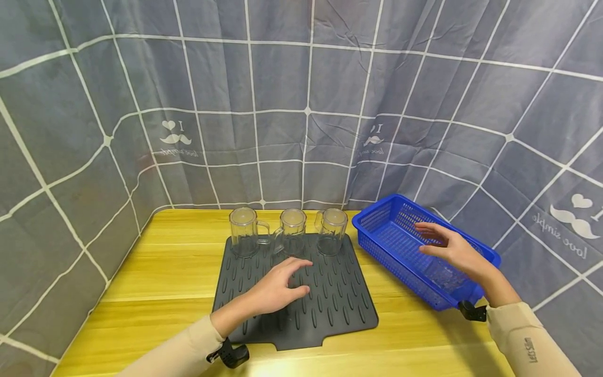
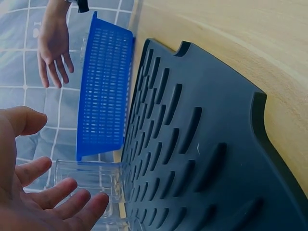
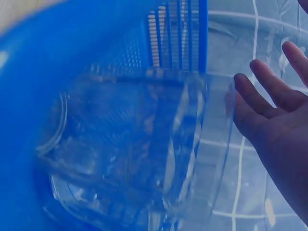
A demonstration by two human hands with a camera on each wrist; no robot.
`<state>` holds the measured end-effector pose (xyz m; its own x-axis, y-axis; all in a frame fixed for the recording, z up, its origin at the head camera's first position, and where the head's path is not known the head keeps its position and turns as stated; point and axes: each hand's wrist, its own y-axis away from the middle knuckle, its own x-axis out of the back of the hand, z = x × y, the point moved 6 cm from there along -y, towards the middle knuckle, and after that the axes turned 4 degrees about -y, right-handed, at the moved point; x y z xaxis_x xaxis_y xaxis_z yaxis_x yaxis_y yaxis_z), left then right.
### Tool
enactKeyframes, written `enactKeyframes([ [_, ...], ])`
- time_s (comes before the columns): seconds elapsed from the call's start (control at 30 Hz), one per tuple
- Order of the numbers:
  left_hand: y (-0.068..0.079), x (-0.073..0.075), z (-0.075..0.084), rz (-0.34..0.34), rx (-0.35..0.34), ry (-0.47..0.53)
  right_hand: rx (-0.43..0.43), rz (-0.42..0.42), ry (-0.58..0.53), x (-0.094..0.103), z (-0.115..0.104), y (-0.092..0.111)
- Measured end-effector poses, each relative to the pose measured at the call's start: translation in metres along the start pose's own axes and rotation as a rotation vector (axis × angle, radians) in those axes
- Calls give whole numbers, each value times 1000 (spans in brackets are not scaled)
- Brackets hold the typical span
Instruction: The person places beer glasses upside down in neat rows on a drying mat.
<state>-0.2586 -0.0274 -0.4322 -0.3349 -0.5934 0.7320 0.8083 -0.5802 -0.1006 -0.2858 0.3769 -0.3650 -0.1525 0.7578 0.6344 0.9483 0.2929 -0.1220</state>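
Observation:
Three clear glass mugs [image 1: 243, 233] stand upside down in a row along the far edge of a dark grey ridged drying mat [image 1: 330, 309]. My left hand [image 1: 275, 288] hovers over the mat with fingers spread loosely, holding nothing. On the right, my right hand [image 1: 454, 254] is above a blue plastic basket [image 1: 400, 275], its fingers extended and apart from each other. Clear glassware [image 1: 445, 272] lies in the basket's near end. In the right wrist view, a clear glass mug [image 3: 130, 130] lies close to the fingertips; contact is hard to tell.
The mat and basket rest on a yellow wood-grain table [image 1: 155, 303]. A grey curtain [image 1: 278, 136] with white grid lines hangs behind and along both sides. The basket stands at an angle beside the mat's right edge, close to the curtain.

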Motion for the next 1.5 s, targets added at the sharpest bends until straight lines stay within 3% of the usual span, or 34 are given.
enactKeyframes([
  [0.5,7,0,-7,11,22,49,-48,0,165,22,12,2],
  [0.73,9,3,-10,11,24,51,-89,-56,206,29,15,3],
  [1.1,14,4,-14,8,29,49,-41,-217,297,17,3,0],
  [1.5,18,3,-19,18,45,60,-56,-240,442,7,-2,3],
])
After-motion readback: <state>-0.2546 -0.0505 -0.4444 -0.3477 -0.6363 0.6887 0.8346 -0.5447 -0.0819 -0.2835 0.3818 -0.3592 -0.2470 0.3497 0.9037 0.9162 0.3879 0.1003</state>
